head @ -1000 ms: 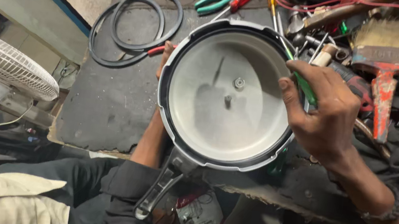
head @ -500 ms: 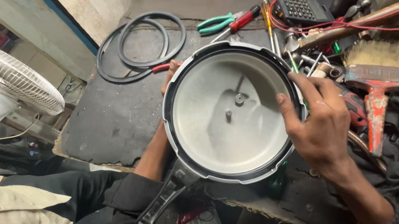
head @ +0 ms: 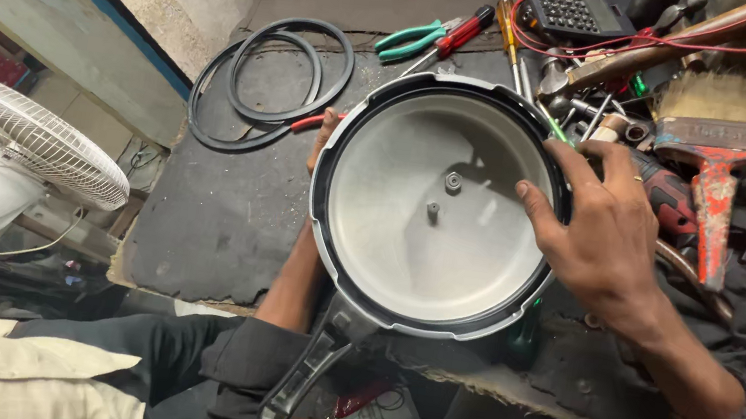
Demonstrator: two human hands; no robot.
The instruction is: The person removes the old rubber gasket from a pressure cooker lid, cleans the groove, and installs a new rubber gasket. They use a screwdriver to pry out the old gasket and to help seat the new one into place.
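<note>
Pressure-cooker lid upturned; right hand clamped on rim at 3 o'clock, left hand fingertips curled over 9 o'clock edge

Shown on the dark tabletop are black rubber rings, green-handled pliers, a calculator and a red-handled brush; a white fan is seen alongside.

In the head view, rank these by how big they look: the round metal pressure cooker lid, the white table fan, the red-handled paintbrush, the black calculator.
1. Round metal pressure cooker lid, though held up nearer the camera.
2. White table fan, partly cut off at the frame edge.
3. Red-handled paintbrush.
4. Black calculator, smallest, farthest back.
</note>
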